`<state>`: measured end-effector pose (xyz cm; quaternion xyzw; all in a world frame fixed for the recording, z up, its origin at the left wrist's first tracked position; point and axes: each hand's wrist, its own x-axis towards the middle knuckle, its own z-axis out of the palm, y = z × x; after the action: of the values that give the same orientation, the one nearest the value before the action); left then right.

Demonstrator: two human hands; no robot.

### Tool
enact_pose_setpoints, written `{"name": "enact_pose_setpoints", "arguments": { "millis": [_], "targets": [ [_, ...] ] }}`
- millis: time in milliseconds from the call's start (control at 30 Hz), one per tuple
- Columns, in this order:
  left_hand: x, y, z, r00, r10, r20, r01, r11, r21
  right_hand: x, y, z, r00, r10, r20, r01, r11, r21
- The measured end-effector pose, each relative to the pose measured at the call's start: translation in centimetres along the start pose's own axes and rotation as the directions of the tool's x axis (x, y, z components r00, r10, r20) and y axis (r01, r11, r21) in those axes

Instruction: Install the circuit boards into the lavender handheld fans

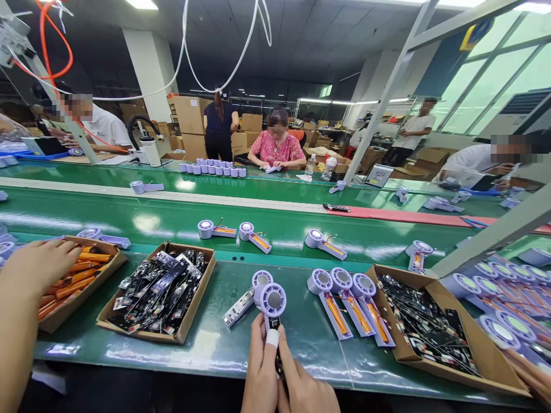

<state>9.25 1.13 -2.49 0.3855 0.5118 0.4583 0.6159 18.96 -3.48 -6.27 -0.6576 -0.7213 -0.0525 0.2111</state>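
Head view: green workbench (301,344) bears a cardboard tray (202,267) of black circuit boards (159,292); beside it, a small fan (272,300) is held upright over the bench, its handle pinched between left hand (260,370) and right hand (305,390)

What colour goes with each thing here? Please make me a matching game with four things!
Things:
1. Round fan head
2. Long parts in the far-left cardboard tray
3. Conveyor belt
4. Seated co-worker's blouse

Colours:
A. Green
B. Pink
C. Orange
D. Lilac

Right pairs: 1-D, 2-C, 3-A, 4-B
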Motion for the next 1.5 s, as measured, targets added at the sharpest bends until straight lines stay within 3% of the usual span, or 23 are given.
{"name": "enact_pose_setpoints", "arguments": {
  "millis": [67,200,267,333,433,500,567,600,700,833,1000,1233,1500],
  "targets": [
    [0.1,-0.3,0.1,1.000,-0.001,-0.016,0.001,1.000,-0.023,0.0,0.1,0.1,1.000,-0.001,0.004,0.002,0.999,-0.039],
    [0.3,-0.2,0.7,0.998,-0.056,0.024,0.057,0.995,-0.080,0.2,-0.1,1.0,0.992,0.027,-0.124,-0.021,0.998,0.053],
    [0.3,0.6,0.8,0.999,-0.032,0.042,0.033,0.999,-0.012,0.1,0.1,1.6,0.985,0.076,-0.153,-0.057,0.991,0.121],
    [0.3,2.0,0.5,0.996,0.050,0.072,-0.062,0.982,0.177,0.1,0.8,2.2,0.983,0.119,-0.137,-0.095,0.981,0.167],
    [0.9,3.7,-1.4,0.960,0.261,0.099,-0.276,0.842,0.463,0.4,2.7,2.7,0.982,0.143,-0.123,-0.118,0.974,0.192],
    [1.8,3.7,-3.5,0.912,0.409,0.038,-0.359,0.749,0.557,0.9,4.0,2.8,0.980,0.131,-0.152,-0.104,0.980,0.172],
    [3.0,2.7,-5.9,0.799,0.600,0.043,-0.433,0.523,0.734,1.5,5.0,3.0,0.979,0.096,-0.180,-0.074,0.989,0.129],
    [3.6,1.9,-7.0,0.775,0.626,0.090,-0.444,0.437,0.782,1.7,5.2,3.0,0.979,0.075,-0.190,-0.055,0.992,0.110],
    [4.5,-0.8,-9.0,0.788,0.555,0.266,-0.495,0.315,0.810,2.1,5.2,3.3,0.980,0.039,-0.196,-0.017,0.993,0.115],
    [3.7,-2.8,-8.7,0.779,0.562,0.277,-0.490,0.270,0.829,1.8,4.9,3.3,0.981,0.059,-0.184,-0.030,0.987,0.156],
    [3.1,-3.0,-7.7,0.753,0.601,0.267,-0.471,0.210,0.857,1.4,5.5,3.4,0.985,-0.021,-0.172,0.044,0.990,0.132],
    [3.4,-3.2,-8.3,0.739,0.601,0.306,-0.495,0.176,0.851,1.3,5.8,3.8,0.983,-0.052,-0.177,0.072,0.991,0.110],
    [4.0,-2.9,-8.3,0.717,0.596,0.362,-0.501,0.079,0.862,1.2,5.4,5.1,0.983,0.028,-0.181,-0.002,0.990,0.141]
  ]
}}
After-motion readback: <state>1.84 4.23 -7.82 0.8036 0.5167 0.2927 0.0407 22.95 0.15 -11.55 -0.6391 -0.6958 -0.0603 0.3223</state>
